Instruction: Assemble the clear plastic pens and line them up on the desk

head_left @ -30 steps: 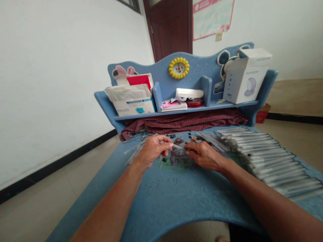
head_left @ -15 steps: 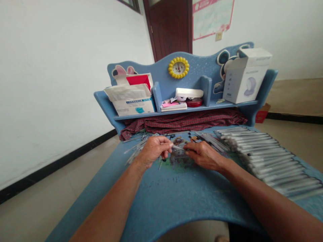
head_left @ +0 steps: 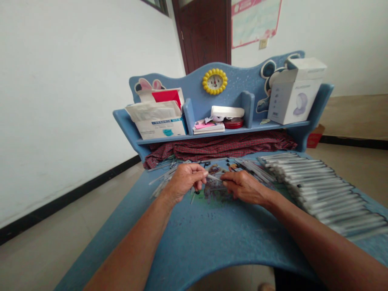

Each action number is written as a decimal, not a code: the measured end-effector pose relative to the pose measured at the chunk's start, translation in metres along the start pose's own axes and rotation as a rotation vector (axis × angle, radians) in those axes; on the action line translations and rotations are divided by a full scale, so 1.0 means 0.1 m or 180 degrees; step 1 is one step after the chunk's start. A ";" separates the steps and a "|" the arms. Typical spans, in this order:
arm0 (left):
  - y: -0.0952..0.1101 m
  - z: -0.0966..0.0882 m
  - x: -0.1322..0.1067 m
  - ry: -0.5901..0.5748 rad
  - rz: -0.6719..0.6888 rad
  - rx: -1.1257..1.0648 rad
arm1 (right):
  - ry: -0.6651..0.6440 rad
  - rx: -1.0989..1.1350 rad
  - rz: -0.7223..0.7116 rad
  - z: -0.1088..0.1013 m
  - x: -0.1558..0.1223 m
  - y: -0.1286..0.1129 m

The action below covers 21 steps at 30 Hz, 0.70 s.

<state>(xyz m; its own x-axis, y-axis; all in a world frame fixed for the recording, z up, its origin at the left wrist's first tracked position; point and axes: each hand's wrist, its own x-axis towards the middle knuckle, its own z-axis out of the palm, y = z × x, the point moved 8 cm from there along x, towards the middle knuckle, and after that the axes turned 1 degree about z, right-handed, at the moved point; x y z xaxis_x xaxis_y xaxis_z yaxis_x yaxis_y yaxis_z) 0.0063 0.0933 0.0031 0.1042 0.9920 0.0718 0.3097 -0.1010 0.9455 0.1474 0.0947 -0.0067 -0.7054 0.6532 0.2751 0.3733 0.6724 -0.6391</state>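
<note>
A thin, translucent pen [head_left: 214,178] spans the gap between my two hands above the blue desk [head_left: 206,238]. My left hand [head_left: 185,181] is closed, pinching one end between thumb and fingers. At the other end, the fingers of my right hand [head_left: 247,188] are closed round the tip, which they hide. Loose clear pen tubes [head_left: 162,178] lie behind and left of my left hand. More slim pen parts [head_left: 257,171] lie beyond my right hand, with small black pieces among them. A large stack of pens [head_left: 321,194] with dark ends covers the desk's right side.
A red checked cloth [head_left: 218,147] lies bunched under the shelf at the back. On that shelf stand a mask box [head_left: 162,125], a red round tin [head_left: 233,123] and a tall white box [head_left: 297,93]. A yellow clock [head_left: 214,81] is on the backboard. The desk's front edge curves inward.
</note>
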 end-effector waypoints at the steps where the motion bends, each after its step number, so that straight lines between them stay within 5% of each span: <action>1: 0.00 0.00 0.00 -0.0002 0.0001 -0.0008 | -0.0001 0.0025 0.0008 0.00 0.00 0.00; 21: 0.02 0.03 -0.01 -0.0013 -0.0048 -0.0112 | -0.0048 0.0114 0.0122 0.00 -0.01 0.02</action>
<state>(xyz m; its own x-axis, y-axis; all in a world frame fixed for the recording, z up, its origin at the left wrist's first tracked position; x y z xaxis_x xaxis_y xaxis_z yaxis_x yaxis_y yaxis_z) 0.0092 0.0920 0.0038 0.1036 0.9930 0.0563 0.2777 -0.0833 0.9571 0.1484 0.0955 -0.0085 -0.7002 0.6726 0.2394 0.3785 0.6340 -0.6744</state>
